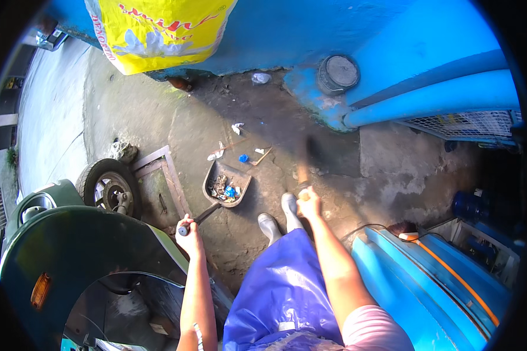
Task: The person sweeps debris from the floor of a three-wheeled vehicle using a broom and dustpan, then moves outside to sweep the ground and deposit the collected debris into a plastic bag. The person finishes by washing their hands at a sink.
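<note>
My left hand (189, 235) is closed round the dark handle of a dustpan (245, 192), which lies on the concrete left of my boots. Dirt and a crumpled blue wrapper (230, 191) lie in the pan. My right hand (309, 203) grips a tan-handled broom (303, 171); its far end is dark and smeared by motion, beyond my boots (269, 226). Past the pan's mouth are a small blue piece of litter (243, 158), a thin stick (263, 157) and white scraps (215, 154). Another white scrap (237, 128) lies farther off.
A green three-wheeled or scooter-like vehicle (99, 245) with a tyre (109, 190) stands at left. Blue panels (404, 281) crowd the near right. Ahead are a blue wall (287, 35), a hanging yellow sack (158, 35) and a grey bucket (338, 74).
</note>
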Demonstrator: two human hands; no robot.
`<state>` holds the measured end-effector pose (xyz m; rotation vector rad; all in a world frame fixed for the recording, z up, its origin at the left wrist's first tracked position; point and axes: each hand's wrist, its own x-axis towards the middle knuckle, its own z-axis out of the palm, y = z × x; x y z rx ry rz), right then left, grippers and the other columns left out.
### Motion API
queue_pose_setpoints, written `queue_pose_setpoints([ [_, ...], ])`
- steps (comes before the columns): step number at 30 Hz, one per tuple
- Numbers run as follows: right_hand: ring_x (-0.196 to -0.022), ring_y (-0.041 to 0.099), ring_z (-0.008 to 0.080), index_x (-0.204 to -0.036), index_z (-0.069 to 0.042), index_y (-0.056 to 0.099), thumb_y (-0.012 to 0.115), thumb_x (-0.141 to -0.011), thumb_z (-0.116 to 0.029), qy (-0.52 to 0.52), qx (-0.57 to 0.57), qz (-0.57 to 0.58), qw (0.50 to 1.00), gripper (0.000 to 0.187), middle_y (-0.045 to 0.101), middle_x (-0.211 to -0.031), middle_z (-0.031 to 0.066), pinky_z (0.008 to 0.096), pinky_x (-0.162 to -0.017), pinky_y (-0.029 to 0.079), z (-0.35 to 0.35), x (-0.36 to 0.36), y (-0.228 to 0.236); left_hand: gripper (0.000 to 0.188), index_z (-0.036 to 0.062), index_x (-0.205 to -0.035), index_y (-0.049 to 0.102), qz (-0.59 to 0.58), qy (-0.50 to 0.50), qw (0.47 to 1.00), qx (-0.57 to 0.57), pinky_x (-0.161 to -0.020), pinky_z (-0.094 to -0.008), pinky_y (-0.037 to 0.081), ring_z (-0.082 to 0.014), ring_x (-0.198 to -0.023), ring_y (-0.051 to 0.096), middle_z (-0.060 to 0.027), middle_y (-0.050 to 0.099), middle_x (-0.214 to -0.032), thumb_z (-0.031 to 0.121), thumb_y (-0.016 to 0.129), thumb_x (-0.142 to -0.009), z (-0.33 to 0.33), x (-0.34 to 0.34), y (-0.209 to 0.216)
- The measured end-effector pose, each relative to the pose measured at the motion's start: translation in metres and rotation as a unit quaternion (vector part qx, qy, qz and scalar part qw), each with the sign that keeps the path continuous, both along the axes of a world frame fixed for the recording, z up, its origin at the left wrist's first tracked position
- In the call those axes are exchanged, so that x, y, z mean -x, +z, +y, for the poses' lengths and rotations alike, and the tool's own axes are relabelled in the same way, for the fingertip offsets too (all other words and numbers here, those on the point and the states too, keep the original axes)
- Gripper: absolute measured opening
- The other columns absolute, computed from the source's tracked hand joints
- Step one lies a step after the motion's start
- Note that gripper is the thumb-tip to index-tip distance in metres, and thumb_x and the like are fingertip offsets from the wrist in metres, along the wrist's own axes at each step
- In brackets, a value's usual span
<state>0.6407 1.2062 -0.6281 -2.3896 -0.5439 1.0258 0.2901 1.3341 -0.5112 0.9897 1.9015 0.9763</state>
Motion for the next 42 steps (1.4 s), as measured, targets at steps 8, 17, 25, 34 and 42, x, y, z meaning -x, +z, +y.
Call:
queue_pose_setpoints([
  [8,-0.094,0.07,0.0252,-0.14,-0.012,0.051,0.075,-0.076,-0.011,0.13,0.066,0.196,0.97,0.068,0.07,-0.107,0.0171,0.0338,-0.085,0.054,-0.036,0.093,0.076,0.011,0.0033,-0.087,0.062,-0.012,0.048,0.998,-0.04,-0.092,-0.0322,0.046,-0.0219,-0.106,0.063,-0.0077,0.065,-0.093,-0.006,0.063,-0.08,0.001,-0.006,-0.004],
  [17,-0.086,0.07,0.0333,-0.136,-0.012,0.053,0.069,-0.074,-0.022,0.255,-0.001,0.006,0.967,0.065,0.07,-0.09,0.0209,0.0408,-0.077,0.055,0.168,-0.007,-0.004,0.008,0.003,-0.087,0.065,-0.046,0.182,0.982,-0.002,-0.076,-0.0267,0.049,-0.0124,-0.08,0.06,-0.0036,0.064,-0.087,-0.001,0.065,-0.081,-0.002,-0.01,-0.006],
  [25,-0.08,0.068,0.0364,-0.128,-0.011,0.061,0.064,-0.08,-0.02,0.401,-0.028,0.044,0.915,0.049,0.067,-0.084,0.023,0.0441,-0.074,0.055,0.047,0.018,0.037,0.012,0.0029,-0.087,0.064,-0.041,0.174,0.984,-0.006,-0.086,-0.0285,0.047,-0.0154,-0.095,0.062,-0.0069,0.066,-0.098,-0.005,0.064,-0.079,-0.006,-0.011,-0.008],
  [34,-0.082,0.069,0.0355,-0.115,-0.014,0.061,0.066,-0.073,-0.014,0.504,-0.003,-0.033,0.863,0.042,0.068,-0.084,0.0187,0.0458,-0.072,0.055,0.183,0.038,0.003,0.016,0.002,-0.089,0.064,-0.086,0.223,0.971,0.006,-0.099,-0.0333,0.043,-0.0243,-0.113,0.06,-0.0146,0.066,-0.108,-0.009,0.063,-0.076,-0.032,-0.01,-0.017],
  [42,-0.078,0.066,0.0408,-0.128,-0.009,0.058,0.059,-0.088,-0.021,0.429,-0.012,0.088,0.899,0.042,0.067,-0.088,0.0226,0.0497,-0.068,0.053,0.045,0.038,0.09,0.018,0.0039,-0.087,0.063,-0.085,0.145,0.986,-0.017,-0.105,-0.0382,0.037,-0.0305,-0.124,0.055,-0.0173,0.066,-0.11,-0.009,0.061,-0.075,-0.047,0.0,0.003],
])
